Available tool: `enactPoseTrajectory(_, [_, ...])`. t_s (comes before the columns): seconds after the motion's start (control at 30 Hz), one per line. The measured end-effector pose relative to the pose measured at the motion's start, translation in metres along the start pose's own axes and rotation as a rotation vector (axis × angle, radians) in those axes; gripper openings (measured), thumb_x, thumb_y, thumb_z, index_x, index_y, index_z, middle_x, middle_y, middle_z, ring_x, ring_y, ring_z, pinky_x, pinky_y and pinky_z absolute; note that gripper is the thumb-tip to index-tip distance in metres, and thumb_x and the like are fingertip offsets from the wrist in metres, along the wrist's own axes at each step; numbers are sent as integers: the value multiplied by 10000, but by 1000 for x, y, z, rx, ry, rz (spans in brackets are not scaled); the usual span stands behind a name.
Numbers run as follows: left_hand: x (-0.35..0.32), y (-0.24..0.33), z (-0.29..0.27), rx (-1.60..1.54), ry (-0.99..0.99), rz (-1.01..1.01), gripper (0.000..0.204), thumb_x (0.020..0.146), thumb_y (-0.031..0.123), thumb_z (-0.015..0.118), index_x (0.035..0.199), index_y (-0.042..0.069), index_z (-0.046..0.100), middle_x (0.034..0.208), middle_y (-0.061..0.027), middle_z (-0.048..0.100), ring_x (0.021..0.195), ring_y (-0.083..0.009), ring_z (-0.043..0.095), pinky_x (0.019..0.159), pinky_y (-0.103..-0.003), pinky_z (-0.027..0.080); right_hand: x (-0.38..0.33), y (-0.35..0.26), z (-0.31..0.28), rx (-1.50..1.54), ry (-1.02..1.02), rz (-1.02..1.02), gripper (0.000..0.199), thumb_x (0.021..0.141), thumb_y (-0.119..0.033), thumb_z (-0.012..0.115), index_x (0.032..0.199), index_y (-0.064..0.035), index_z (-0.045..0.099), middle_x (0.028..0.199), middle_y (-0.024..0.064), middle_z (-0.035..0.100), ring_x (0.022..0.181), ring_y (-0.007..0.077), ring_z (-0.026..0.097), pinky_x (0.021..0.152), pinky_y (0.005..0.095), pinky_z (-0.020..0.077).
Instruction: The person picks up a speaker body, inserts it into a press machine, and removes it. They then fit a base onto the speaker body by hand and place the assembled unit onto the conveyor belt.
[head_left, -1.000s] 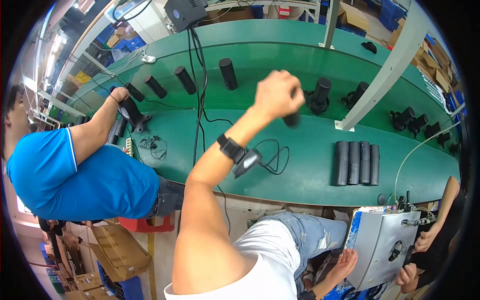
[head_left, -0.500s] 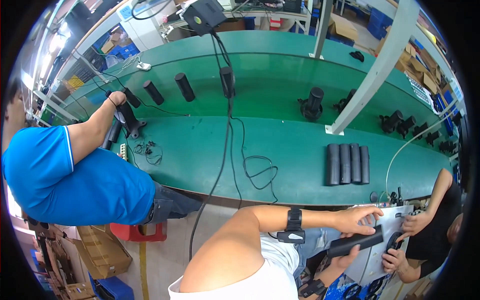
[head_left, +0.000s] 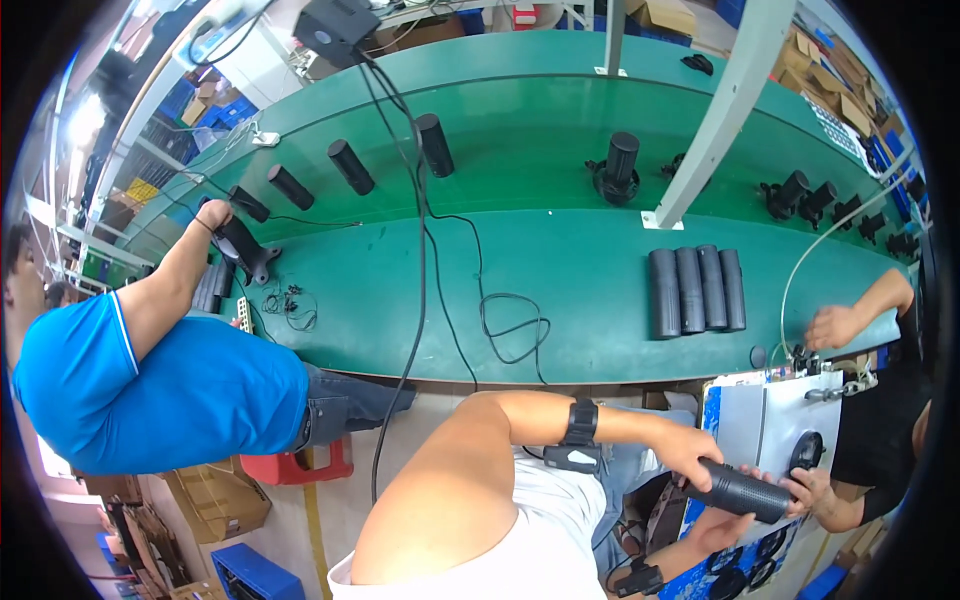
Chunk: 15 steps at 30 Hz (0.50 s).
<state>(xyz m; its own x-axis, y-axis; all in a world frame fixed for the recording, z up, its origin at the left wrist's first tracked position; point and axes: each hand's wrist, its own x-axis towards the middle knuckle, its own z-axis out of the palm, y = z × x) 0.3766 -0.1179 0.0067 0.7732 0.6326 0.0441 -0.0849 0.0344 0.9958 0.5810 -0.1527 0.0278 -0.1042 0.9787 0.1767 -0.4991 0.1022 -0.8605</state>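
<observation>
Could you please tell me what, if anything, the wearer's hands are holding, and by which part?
A black tube: the left hand grips its left end; the right hand touches its near side, grip partly hidden.

Black and finely dotted, a cylinder point(head_left: 740, 490) at 4 o'clock contrasts with a silver-grey box point(head_left: 785, 415). Four charcoal tubes point(head_left: 690, 290) at 3 o'clock, faintly ribbed, darken a green worktop point(head_left: 350, 310). A bright blue shirt point(head_left: 180, 400) with white piping colours 8 o'clock; a plain white top point(head_left: 450, 550) occupies 6 o'clock. Between 7 and 8 o'clock is a red stool point(head_left: 280, 470); at 7, a blue crate point(head_left: 250, 572) and yellow floor stripe point(head_left: 314, 520).
</observation>
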Motion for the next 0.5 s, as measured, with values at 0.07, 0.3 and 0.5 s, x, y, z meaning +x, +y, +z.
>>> enactPoseTrajectory(0.07, [-4, 12, 4, -263, -24, -7, 553, 772, 299, 684, 1177, -20, 481, 956, -141, 573, 706, -227, 633, 602, -351, 513, 1, -3, -26, 77, -20, -122, 807, 862, -483, 563, 1400, 14, 225, 1331, 151, 419, 1245, 300, 402, 1093, 427, 285])
enactPoseTrajectory(0.3, [16, 9, 12, -101, 314, 231, 652, 701, 329, 779, 1171, 15, 454, 998, -126, 561, 795, -248, 623, 700, -334, 505, 31, -10, 2, 107, 473, -147, 716, 903, -417, 539, 1413, 5, 267, 1391, 163, 390, 1289, 292, 398, 1122, 432, 263])
enactPoseTrajectory(0.5, [55, 15, 31, -68, 266, 362, 620, 718, 331, 798, 1161, 20, 496, 886, -96, 598, 707, -148, 614, 595, -302, 510, 8, -58, -23, -14, 222, -309, 774, 816, -464, 638, 1347, 12, 339, 1260, 149, 465, 1200, 297, 450, 1093, 456, 292])
